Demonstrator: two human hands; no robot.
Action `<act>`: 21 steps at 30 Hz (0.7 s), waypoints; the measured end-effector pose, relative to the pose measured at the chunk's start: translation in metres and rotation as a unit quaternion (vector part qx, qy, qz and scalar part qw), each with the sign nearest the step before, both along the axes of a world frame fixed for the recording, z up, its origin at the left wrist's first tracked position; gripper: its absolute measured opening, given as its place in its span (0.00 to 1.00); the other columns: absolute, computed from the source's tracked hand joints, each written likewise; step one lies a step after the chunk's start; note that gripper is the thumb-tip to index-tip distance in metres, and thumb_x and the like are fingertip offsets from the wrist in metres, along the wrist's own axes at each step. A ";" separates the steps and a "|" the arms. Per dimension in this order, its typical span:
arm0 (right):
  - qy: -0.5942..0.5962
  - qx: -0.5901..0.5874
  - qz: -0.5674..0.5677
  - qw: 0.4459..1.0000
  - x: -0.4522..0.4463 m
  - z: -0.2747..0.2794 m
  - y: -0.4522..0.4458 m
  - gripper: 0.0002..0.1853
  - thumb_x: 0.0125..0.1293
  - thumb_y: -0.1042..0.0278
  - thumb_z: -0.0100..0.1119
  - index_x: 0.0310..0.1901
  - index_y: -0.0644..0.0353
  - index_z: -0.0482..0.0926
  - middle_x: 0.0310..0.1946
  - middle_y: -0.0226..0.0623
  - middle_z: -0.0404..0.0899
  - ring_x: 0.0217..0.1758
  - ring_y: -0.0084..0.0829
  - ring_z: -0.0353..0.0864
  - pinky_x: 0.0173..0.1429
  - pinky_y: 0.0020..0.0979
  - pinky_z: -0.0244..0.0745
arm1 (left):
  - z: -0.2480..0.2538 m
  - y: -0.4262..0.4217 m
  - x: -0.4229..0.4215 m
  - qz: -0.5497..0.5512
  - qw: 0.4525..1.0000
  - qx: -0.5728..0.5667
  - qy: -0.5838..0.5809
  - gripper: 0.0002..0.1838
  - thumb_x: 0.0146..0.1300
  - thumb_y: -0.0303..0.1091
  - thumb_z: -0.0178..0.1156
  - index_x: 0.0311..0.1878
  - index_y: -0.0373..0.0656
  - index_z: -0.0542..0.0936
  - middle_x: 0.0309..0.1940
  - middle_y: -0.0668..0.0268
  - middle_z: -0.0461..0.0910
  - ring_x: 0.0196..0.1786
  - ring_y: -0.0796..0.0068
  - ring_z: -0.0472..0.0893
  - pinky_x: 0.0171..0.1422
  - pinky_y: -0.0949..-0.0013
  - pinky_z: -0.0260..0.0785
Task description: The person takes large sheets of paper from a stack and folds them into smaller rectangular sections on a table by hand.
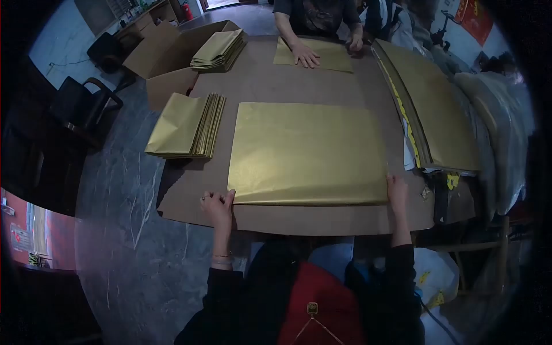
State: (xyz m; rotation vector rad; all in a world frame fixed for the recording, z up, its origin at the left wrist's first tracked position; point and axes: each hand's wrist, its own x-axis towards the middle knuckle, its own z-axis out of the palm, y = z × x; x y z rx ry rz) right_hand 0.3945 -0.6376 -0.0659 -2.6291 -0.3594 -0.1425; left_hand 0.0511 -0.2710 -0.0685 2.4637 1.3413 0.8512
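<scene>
Gold sheet (307, 155) lay flat on the brown board (310, 220) right in front of me, approx. ctr of the tabletop, long edge toward me. My L hand (217, 207) was at its near L corner: thumb on the corner, other fingers bent, mostly off the sheet. My R hand (398, 192) was at the near R corner, fingertips on the edge, rest of hand on the board side. Couldn't tell for either hand if thumb + fingers were pinched on the paper or just resting; hands were well apart, one per corner.

L of the sheet, w/ a gap: folded gold stack (181, 123), folds up on its R side. Farther back, 2nd folded stack (218, 50) by the open cardboard box (161, 49), far L of the tabletop. R side: pile of large sheets (443, 106), gold-brown on top, w/ yellow-marked strip (393, 86) along its L edge.

Across from me, co-worker (319, 16) in dark top had a co-worker's hand (306, 56) spread flat on another gold sheet, the far sheet (333, 53). Dk chair (86, 103) stood on the marbled floor (129, 190), L of the table. Bracelet (222, 256) on my L wrist, dk sleeves on both arms.
</scene>
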 end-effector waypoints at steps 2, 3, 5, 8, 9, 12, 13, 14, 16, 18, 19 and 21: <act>0.003 -0.002 -0.003 1.000 0.002 -0.003 -0.001 0.18 0.67 0.56 0.50 0.36 0.66 0.78 0.32 0.57 0.78 0.37 0.56 0.78 0.39 0.50 0.72 | -0.004 0.002 -0.001 -0.002 1.000 0.028 -0.003 0.21 0.50 0.46 0.68 0.19 0.36 0.76 0.34 0.58 0.72 0.40 0.55 0.70 0.44 0.56 0.64; 0.003 -0.003 -0.003 1.000 0.002 -0.004 -0.002 0.18 0.67 0.56 0.50 0.36 0.66 0.78 0.32 0.57 0.78 0.37 0.56 0.78 0.39 0.50 0.72 | -0.006 0.004 -0.002 -0.015 1.000 -0.003 -0.012 0.21 0.51 0.46 0.67 0.19 0.36 0.77 0.34 0.58 0.73 0.41 0.54 0.70 0.44 0.55 0.64; 0.021 -0.021 -0.005 1.000 0.000 0.000 -0.001 0.19 0.67 0.55 0.50 0.35 0.66 0.78 0.32 0.57 0.78 0.38 0.56 0.78 0.39 0.51 0.72 | 0.007 -0.002 0.000 0.013 0.999 -0.034 0.031 0.20 0.54 0.47 0.65 0.24 0.36 0.80 0.35 0.58 0.74 0.42 0.52 0.71 0.50 0.52 0.63; 0.014 -0.037 0.002 0.999 0.004 -0.006 -0.004 0.19 0.67 0.55 0.50 0.35 0.66 0.78 0.31 0.57 0.78 0.37 0.56 0.78 0.38 0.51 0.72 | 0.010 -0.004 0.000 -0.009 0.996 -0.083 -0.022 0.19 0.57 0.48 0.63 0.29 0.36 0.81 0.38 0.57 0.74 0.45 0.52 0.71 0.58 0.51 0.58; 0.014 -0.037 0.003 0.999 0.004 -0.008 -0.004 0.19 0.67 0.55 0.50 0.35 0.66 0.78 0.31 0.57 0.78 0.37 0.56 0.78 0.38 0.51 0.72 | 0.004 0.000 -0.001 -0.031 0.992 -0.116 -0.038 0.19 0.58 0.48 0.62 0.32 0.36 0.81 0.42 0.56 0.74 0.49 0.52 0.70 0.63 0.50 0.53; -0.002 -0.038 -0.011 0.999 0.007 -0.012 -0.005 0.20 0.67 0.54 0.49 0.35 0.65 0.78 0.30 0.57 0.78 0.36 0.57 0.78 0.37 0.50 0.72 | -0.006 0.012 -0.003 -0.070 0.985 -0.156 -0.032 0.19 0.59 0.47 0.60 0.33 0.37 0.81 0.46 0.56 0.74 0.53 0.52 0.69 0.64 0.50 0.53; -0.006 -0.029 0.002 1.000 0.009 -0.015 -0.008 0.20 0.68 0.53 0.49 0.35 0.65 0.78 0.29 0.57 0.78 0.35 0.57 0.78 0.36 0.50 0.72 | -0.005 0.013 -0.004 -0.064 0.978 -0.193 -0.048 0.19 0.58 0.48 0.60 0.34 0.38 0.81 0.46 0.57 0.74 0.53 0.52 0.69 0.62 0.50 0.55; -0.011 -0.021 0.016 1.000 0.010 -0.018 -0.010 0.21 0.68 0.52 0.48 0.35 0.65 0.78 0.28 0.57 0.77 0.35 0.57 0.78 0.35 0.50 0.71 | -0.004 0.013 -0.004 -0.063 0.978 -0.192 -0.049 0.19 0.58 0.48 0.60 0.34 0.38 0.81 0.46 0.57 0.74 0.53 0.52 0.69 0.62 0.50 0.55; -0.012 -0.030 0.028 0.999 0.011 -0.019 -0.012 0.21 0.68 0.51 0.48 0.36 0.65 0.78 0.29 0.56 0.78 0.35 0.57 0.78 0.36 0.50 0.71 | -0.003 0.013 -0.003 -0.059 0.982 -0.180 -0.013 0.18 0.57 0.47 0.61 0.35 0.38 0.81 0.46 0.57 0.74 0.52 0.53 0.70 0.60 0.50 0.58; -0.012 -0.039 0.041 0.998 0.012 -0.020 -0.014 0.22 0.68 0.50 0.48 0.36 0.65 0.78 0.29 0.56 0.78 0.35 0.57 0.78 0.36 0.50 0.71 | -0.005 0.014 -0.004 -0.064 0.980 -0.185 -0.021 0.18 0.57 0.47 0.62 0.34 0.38 0.81 0.46 0.57 0.74 0.51 0.53 0.70 0.59 0.51 0.59; -0.006 -0.059 0.031 0.998 0.014 -0.022 -0.014 0.22 0.68 0.49 0.48 0.36 0.64 0.78 0.30 0.55 0.78 0.36 0.56 0.78 0.37 0.50 0.71 | -0.006 0.014 -0.004 -0.069 0.979 -0.189 -0.028 0.18 0.56 0.47 0.62 0.33 0.38 0.80 0.45 0.57 0.74 0.51 0.53 0.70 0.58 0.52 0.60; 0.000 -0.078 0.023 0.997 0.016 -0.024 -0.015 0.22 0.68 0.49 0.48 0.37 0.63 0.78 0.30 0.54 0.78 0.36 0.55 0.78 0.38 0.50 0.71 | -0.005 0.013 -0.005 -0.072 0.978 -0.192 -0.036 0.18 0.56 0.46 0.63 0.32 0.37 0.79 0.45 0.56 0.74 0.50 0.53 0.70 0.57 0.53 0.62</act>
